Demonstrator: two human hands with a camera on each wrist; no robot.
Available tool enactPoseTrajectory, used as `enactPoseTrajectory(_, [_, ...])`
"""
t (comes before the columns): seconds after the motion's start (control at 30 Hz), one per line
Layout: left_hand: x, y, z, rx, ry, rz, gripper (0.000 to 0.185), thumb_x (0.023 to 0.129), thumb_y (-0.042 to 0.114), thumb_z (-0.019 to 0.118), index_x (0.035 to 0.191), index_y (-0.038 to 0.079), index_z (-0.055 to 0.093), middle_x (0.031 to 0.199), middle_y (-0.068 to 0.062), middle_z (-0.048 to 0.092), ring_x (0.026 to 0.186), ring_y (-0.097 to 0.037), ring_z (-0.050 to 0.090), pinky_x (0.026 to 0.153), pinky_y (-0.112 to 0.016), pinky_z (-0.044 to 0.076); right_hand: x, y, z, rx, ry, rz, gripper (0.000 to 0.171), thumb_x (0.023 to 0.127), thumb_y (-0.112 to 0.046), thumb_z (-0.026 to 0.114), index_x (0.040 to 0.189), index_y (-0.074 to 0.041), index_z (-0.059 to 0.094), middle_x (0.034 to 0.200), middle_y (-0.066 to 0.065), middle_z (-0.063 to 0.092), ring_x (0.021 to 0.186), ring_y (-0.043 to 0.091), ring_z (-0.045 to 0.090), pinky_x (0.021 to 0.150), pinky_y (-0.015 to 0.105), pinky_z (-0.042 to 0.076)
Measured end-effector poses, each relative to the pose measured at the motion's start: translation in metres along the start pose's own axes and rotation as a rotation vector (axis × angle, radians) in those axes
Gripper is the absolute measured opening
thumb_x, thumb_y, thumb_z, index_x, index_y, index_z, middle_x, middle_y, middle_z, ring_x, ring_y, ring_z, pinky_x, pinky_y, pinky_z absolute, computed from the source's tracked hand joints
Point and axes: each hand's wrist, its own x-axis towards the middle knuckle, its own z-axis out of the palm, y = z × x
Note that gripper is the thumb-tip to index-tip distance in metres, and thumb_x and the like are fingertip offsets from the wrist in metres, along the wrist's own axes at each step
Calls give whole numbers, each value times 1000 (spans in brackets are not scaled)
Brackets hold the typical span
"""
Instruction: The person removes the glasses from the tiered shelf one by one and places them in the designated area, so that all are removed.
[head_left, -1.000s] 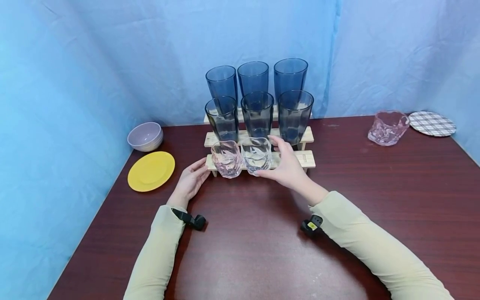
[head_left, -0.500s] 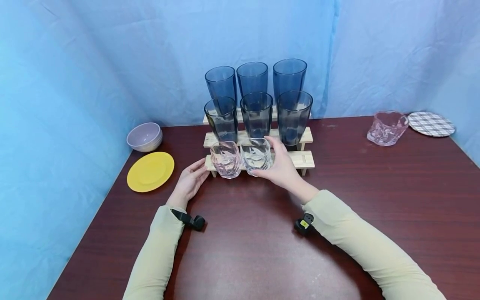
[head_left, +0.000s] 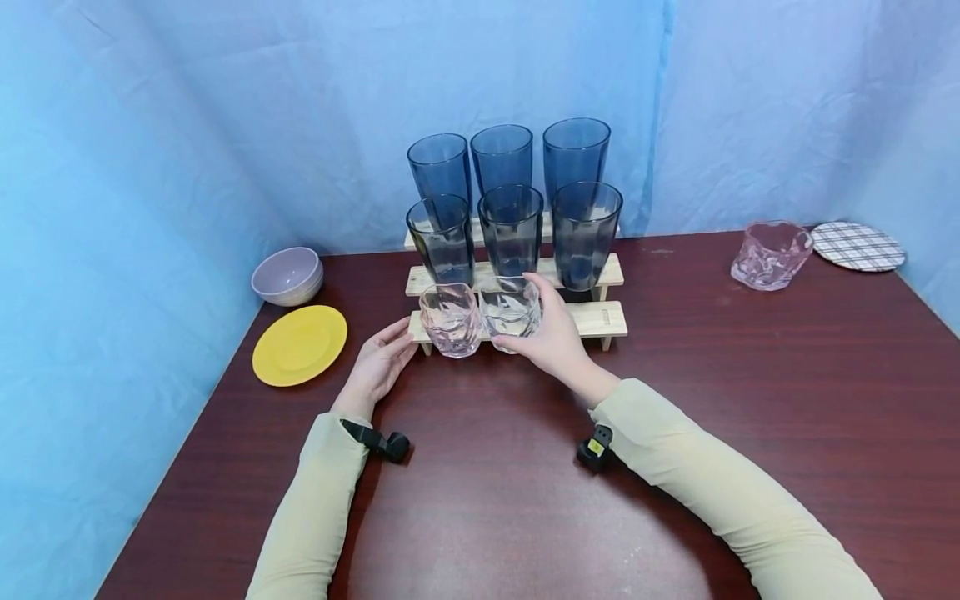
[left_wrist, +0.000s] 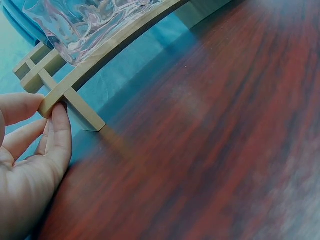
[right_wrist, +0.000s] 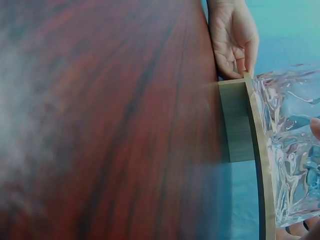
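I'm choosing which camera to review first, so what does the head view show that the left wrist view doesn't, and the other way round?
Only the head view shows the right hand, the yellow plate, the purple bowl, the checked mat and the pink glass at far right.

Only the left wrist view shows a fingertip tucked beneath the end of the front plank.

Both show the left hand at that plank, the pink-tinted glass standing on it, and the tabletop.
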Motion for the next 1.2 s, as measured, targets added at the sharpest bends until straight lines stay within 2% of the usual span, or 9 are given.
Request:
enactPoseTrajectory(0.57, [0, 1, 2, 18, 3, -10, 51, 99, -1, 39, 148, 2, 27, 151, -16, 30, 94, 0, 60, 84, -14, 48, 2, 2, -5, 4, 14, 11, 96, 63, -30, 89, 141, -12, 36, 143, 11, 42, 129, 29, 43, 102, 47, 39])
enactPoseTrajectory(0.97, [-3, 0, 0, 11, -9, -3, 52, 99, 0, 41, 149, 1, 25, 152, -16, 28, 98, -2, 59, 85, -14, 48, -1, -1, -5, 25, 6, 47, 97, 59, -23, 91, 139, -14, 37, 138, 14, 47, 117, 32, 51, 94, 48, 45])
enactPoseTrajectory(1.2, [-3, 0, 1, 16, -21, 8, 52, 99, 0, 39, 149, 1, 25, 152, -15, 27, 99, -1, 58, 86, -14, 47, -3, -3, -8, 17, 4, 50, 97, 58, -22, 91, 138, -14, 37, 125, 14, 54, 116, 33, 53, 95, 48, 45])
